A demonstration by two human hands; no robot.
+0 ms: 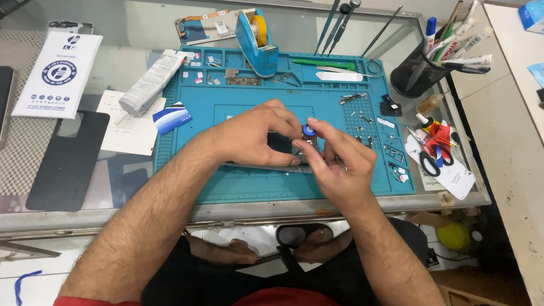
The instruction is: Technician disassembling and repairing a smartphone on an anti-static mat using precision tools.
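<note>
Both hands meet over a dark phone [282, 148] lying opened on the blue repair mat [252, 183], near the middle of the glass worktop [55, 217]; the left hand [248, 136] presses down on the phone's left part, its grip closed on the casing; the right hand [339, 165] pinches a small blue round piece [309, 131] between thumb and forefinger, just above the phone's upper edge. Judged step: seating or lifting a small part on the open device; the next move calls for a steady left hold and a fine, exact placing by the right fingertips. Tweezers [338, 18], a tape dispenser [258, 42] and scissors [434, 155] lie around the mat.
</note>
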